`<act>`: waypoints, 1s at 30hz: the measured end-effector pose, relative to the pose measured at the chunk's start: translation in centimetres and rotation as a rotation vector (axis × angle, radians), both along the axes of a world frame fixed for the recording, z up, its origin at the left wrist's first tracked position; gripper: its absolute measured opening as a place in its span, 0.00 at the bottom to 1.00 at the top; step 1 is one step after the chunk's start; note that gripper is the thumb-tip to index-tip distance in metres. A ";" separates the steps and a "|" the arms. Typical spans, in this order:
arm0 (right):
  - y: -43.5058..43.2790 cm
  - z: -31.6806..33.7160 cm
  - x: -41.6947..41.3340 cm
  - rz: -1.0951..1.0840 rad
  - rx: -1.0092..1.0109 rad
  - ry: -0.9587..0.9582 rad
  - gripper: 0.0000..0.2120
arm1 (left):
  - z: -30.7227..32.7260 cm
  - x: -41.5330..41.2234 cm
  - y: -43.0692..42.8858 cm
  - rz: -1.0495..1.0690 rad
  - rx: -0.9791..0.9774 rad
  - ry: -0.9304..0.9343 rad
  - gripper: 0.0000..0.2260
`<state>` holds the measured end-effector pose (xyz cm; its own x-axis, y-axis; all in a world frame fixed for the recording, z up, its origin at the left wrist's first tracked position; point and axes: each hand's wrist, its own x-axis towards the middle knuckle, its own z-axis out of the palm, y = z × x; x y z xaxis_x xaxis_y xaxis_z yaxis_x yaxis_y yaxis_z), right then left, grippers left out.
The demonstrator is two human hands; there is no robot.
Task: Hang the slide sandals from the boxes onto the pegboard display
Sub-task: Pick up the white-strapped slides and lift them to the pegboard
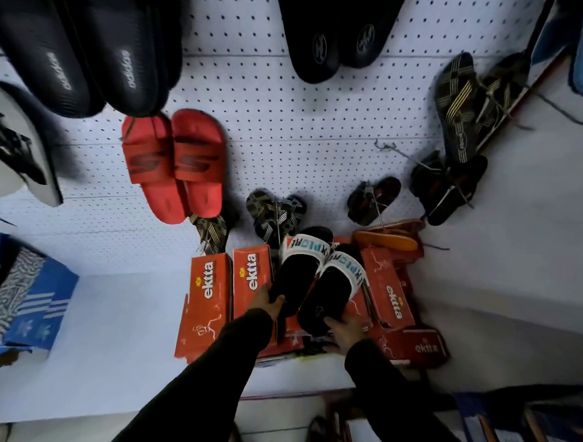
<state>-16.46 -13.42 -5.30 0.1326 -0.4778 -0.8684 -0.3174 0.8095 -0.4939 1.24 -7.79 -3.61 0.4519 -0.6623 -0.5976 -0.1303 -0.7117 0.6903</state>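
Note:
I hold a pair of black slide sandals with white lettered straps over the orange "ekita" shoe boxes (206, 301). My left hand (267, 303) grips the heel of the left slide (297, 276). My right hand (345, 328) grips the heel of the right slide (333, 291). Both slides point toes up toward the white pegboard (289, 125), below its hanging pairs. Black sleeves cover both my arms.
On the pegboard hang red slides (174, 165), black slides at top left (82, 47) and top centre (332, 28), and striped sandals (461, 104) at right. Blue boxes (19, 293) stand at left. An orange sandal (384, 240) lies behind the boxes. More boxes sit at bottom right.

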 end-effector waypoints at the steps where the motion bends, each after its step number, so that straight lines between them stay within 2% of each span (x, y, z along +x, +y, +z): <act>1: -0.1 -0.4 0.1 -0.053 0.016 -0.033 0.23 | -0.5 0.0 -0.4 0.004 0.014 -0.009 0.26; 4: -0.5 -1.3 0.1 -0.180 0.035 -0.089 0.21 | -1.8 0.6 -1.4 0.033 0.070 0.000 0.25; 7: -1.0 -1.5 -0.2 -0.200 0.037 -0.100 0.16 | -2.5 1.1 -1.8 0.073 0.123 0.012 0.22; 10: -1.0 -1.2 -1.0 -0.215 0.055 -0.140 0.11 | -2.1 0.7 -1.3 0.206 0.094 0.164 0.18; 14: -0.3 -0.3 -2.4 -0.206 0.003 -0.187 0.16 | -0.4 -0.5 0.3 0.312 0.019 0.334 0.18; 16: 0.2 1.0 -2.8 -0.220 -0.055 -0.186 0.20 | 0.7 -1.0 0.9 0.371 -0.040 0.386 0.20; 20: 0.5 4.4 -3.2 -0.237 -0.186 -0.196 0.17 | 3.2 -1.7 1.8 0.434 -0.164 0.398 0.21; 24: -0.2 7.9 -3.4 -0.239 -0.361 -0.265 0.24 | 6.1 -2.2 2.4 0.467 -0.332 0.416 0.22; 30: -1.9 13.7 -2.7 -0.206 -0.646 -0.346 0.24 | 11.5 -2.9 1.4 0.486 -0.570 0.408 0.22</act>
<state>-19.15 -15.34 8.44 0.1993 -0.9218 -0.3326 0.0675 0.3515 -0.9337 -1.68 -6.38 7.90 0.5859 -0.6992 -0.4097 0.4363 -0.1538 0.8865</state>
